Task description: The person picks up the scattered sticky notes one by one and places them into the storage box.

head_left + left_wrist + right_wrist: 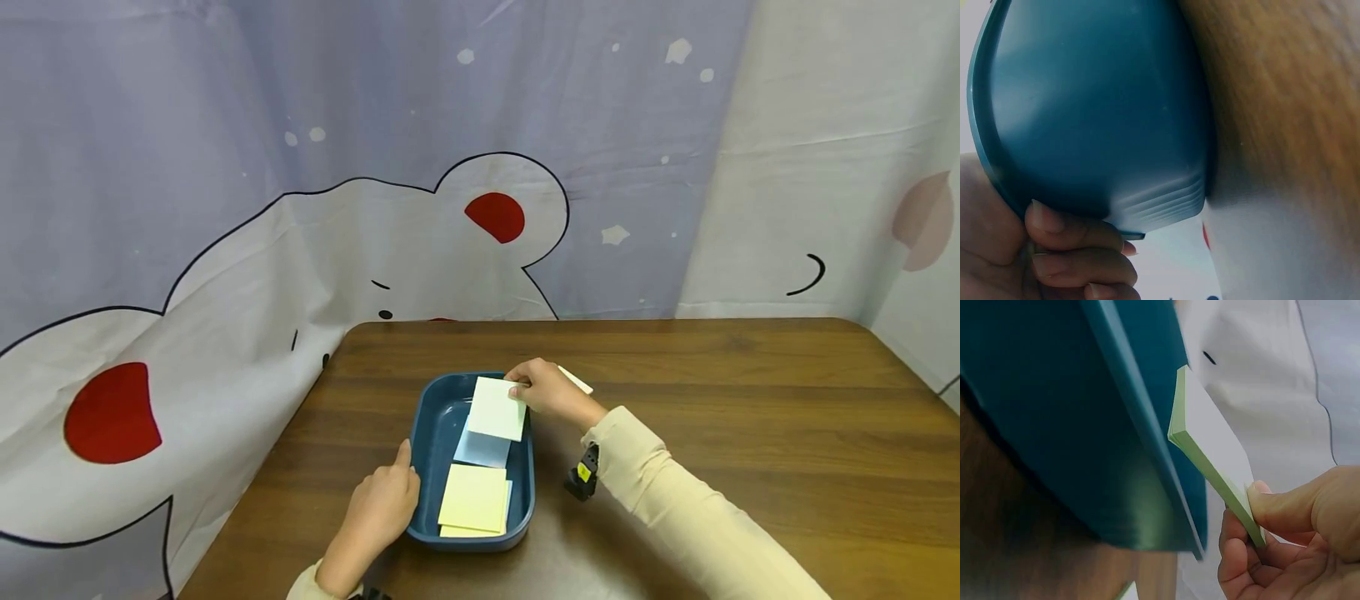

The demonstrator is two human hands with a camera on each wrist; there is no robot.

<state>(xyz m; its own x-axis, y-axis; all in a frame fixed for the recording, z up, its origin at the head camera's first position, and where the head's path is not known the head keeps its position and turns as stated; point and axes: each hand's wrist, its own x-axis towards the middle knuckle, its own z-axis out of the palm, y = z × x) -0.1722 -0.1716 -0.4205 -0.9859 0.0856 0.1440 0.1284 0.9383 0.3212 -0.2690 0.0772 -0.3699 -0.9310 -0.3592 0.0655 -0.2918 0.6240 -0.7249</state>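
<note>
My right hand (551,390) pinches a pale green sticky-note pad (495,408) by its edge, thumb on one face and fingers on the other. The pad is tilted over the far part of a dark blue plastic bin (534,492). Below it in the bin lies a light blue pad (482,451). Nearer me, a yellow pad (472,496) overlaps another yellow pad and a blue one. My left hand (381,500) holds the bin's left rim, index finger stretched along it. In the left wrist view, its other fingers (1082,234) are curled against the rim.
Beyond my right hand, another pale pad (575,379) lies on the wooden table (750,417), partly hidden by the hand. A printed curtain (360,242) hangs behind the table's far edge and along its left side.
</note>
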